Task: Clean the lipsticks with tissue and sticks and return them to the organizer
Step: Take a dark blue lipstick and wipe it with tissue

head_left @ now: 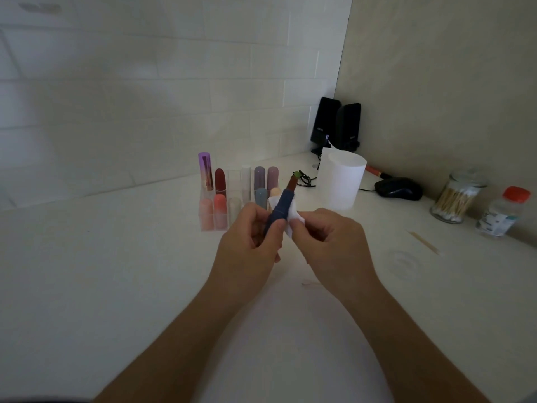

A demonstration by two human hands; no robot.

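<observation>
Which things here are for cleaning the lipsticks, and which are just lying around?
For the job: blue lipstick in the left hand; tissue pinched by the right hand; organizer of lipsticks; tissue roll; jar of cotton swabs; wooden stick.
Just lying about: two black speakers; computer mouse; red-capped bottle.

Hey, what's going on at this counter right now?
A person is cleaning an open navy-blue lipstick tube whose reddish-brown stick is extended. The left hand grips the tube while the right hand pinches a small white tissue against its side. Behind the hands, the clear plastic organizer holds other capped lipsticks. A thin wooden stick lies untouched on the white counter.
</observation>
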